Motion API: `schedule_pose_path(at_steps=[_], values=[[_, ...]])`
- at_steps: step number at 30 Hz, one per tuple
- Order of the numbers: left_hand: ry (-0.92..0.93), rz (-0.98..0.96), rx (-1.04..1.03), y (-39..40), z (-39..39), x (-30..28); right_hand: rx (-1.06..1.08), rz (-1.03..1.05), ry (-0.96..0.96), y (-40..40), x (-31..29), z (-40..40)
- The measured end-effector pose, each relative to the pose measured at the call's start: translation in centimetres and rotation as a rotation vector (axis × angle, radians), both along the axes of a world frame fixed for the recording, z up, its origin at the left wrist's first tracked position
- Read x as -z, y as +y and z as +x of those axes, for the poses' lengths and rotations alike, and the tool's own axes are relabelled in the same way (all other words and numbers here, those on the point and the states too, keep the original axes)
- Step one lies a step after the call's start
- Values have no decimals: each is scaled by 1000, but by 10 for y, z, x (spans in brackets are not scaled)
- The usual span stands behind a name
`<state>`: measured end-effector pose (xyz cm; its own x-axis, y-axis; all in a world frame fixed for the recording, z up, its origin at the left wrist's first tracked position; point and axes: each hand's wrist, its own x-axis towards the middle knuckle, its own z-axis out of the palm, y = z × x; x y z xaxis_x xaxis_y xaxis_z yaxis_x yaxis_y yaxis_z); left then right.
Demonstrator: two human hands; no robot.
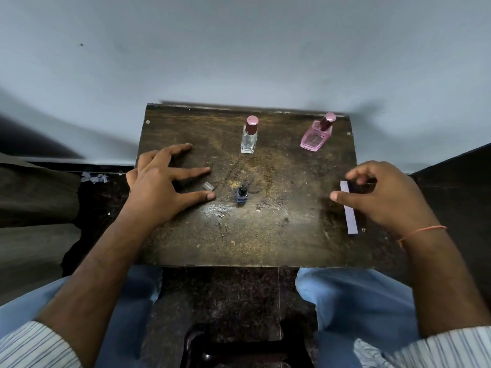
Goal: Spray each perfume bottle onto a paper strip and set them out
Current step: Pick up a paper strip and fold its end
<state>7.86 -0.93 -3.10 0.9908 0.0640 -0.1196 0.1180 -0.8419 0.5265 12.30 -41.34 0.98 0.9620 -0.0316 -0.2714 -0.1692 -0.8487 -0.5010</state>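
Three perfume bottles stand on a small dark wooden table. A clear bottle with a maroon cap is at the back middle. A pink bottle with a maroon cap is at the back right. A small dark blue bottle stands uncapped in the middle, with its clear cap lying to its left. My left hand rests open on the table, fingertips beside that cap. My right hand hovers open over a white paper strip lying at the right edge.
The table's back edge meets a grey wall. Scraps of paper lie on the dark floor to the left. My knees in blue trousers are under the near edge of the table.
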Motion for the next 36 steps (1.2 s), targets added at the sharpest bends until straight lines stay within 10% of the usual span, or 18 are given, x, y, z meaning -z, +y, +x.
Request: schedule_pose_path(at_steps=[8,31,36], values=[[12,-10,67,-1,6,-2,111,12,234,-25,10,3],[-120,-130,150,16,7,-7,184,58,150,-31,9,13],[-66,-116,162,18,7,-5,247,330,197,-25,0,13]])
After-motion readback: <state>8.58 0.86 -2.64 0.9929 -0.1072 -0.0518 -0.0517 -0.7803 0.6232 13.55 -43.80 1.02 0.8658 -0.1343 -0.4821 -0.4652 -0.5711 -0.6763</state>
